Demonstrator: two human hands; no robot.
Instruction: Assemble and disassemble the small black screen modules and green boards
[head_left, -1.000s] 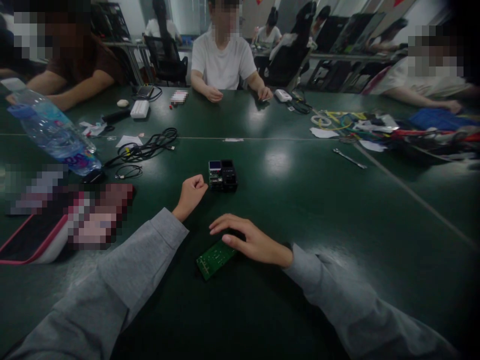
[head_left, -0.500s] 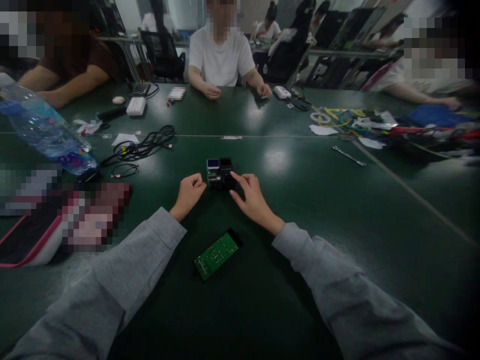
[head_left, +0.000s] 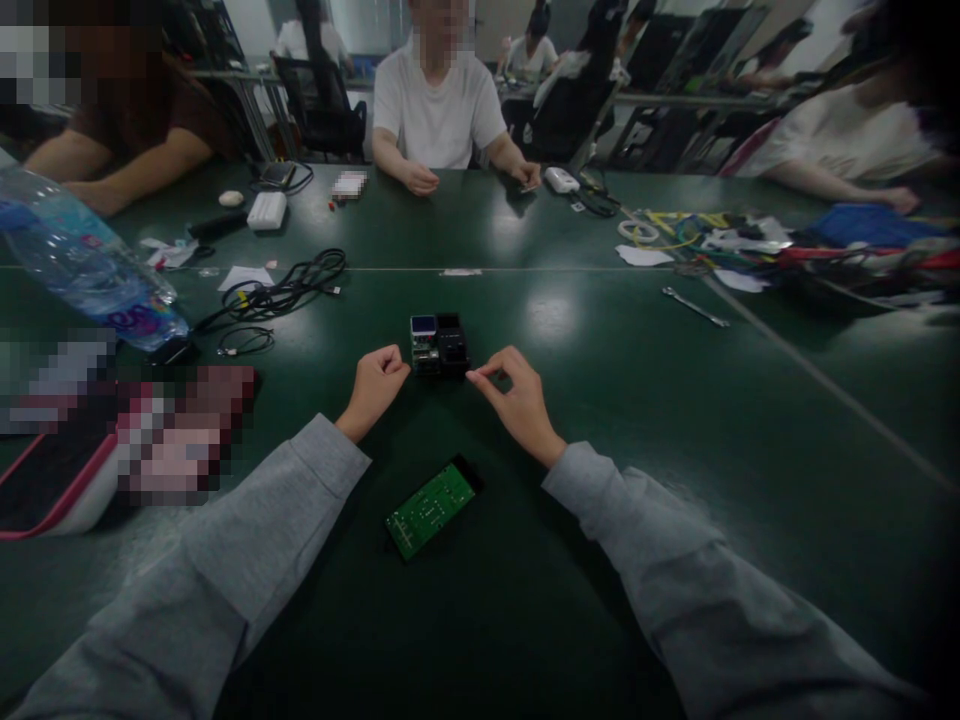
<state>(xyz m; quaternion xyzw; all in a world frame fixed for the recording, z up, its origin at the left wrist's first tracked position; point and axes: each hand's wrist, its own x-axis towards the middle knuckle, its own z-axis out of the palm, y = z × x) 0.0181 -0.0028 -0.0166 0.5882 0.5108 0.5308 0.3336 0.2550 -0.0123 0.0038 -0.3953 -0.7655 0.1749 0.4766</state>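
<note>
The right hand (head_left: 517,400) rests on the dark green surface (head_left: 637,400) with thumb and forefinger pinched together; whether anything small sits between the tips cannot be told. Those tips lie just beside the near right corner of a small electronic module (head_left: 439,345), close to touching it, though contact is not clear. The left hand (head_left: 373,388) is curled into a loose fist, holding nothing that shows, its knuckles just beside the module's near left corner, so the module sits between the two hands and slightly beyond them. The module is a compact, squat block: the right part is a black housing, the left part shows stacked circuit boards with a small bluish-white square screen on top. Nearer the person, between the two grey sleeves and well apart from both hands, a green circuit board (head_left: 433,508) lies flat on a black backing, tilted on a diagonal. Farther out to the left are a tangle of black cables (head_left: 289,285) and a clear water bottle (head_left: 86,270) on its side. To the right, well away, a metal wrench (head_left: 694,306) lies on the surface, and other people sit along the far edge.
</note>
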